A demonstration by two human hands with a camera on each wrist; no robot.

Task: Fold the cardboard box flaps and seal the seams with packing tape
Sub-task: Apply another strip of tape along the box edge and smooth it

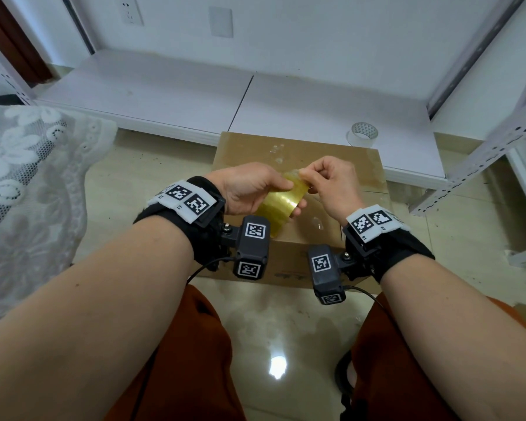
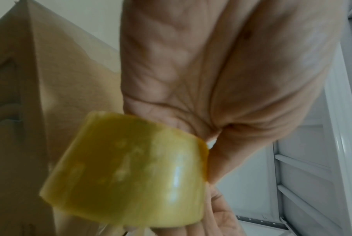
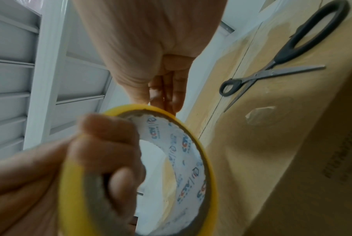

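Note:
A yellow packing tape roll [image 1: 281, 205] is held above the closed cardboard box [image 1: 289, 148]. My left hand [image 1: 255, 188] grips the roll, thumb over its outer face and fingers curled through the core. In the left wrist view the roll [image 2: 130, 167] sits against my left palm [image 2: 211, 71]. My right hand [image 1: 310, 175] pinches at the tape's edge on the top of the roll with thumb and forefinger. The right wrist view shows the roll's printed white core [image 3: 191, 153], the left fingers [image 3: 102, 143] wrapped into it, and the right hand [image 3: 151, 47] behind it.
Black-handled scissors [image 3: 282, 60] lie open on the box top [image 3: 292, 143], which carries clear tape strips. A clear tape roll [image 1: 362, 133] stands on the low white shelf [image 1: 170, 86] behind the box. A white metal rack [image 1: 483, 153] is at the right, lace fabric [image 1: 28, 165] at the left.

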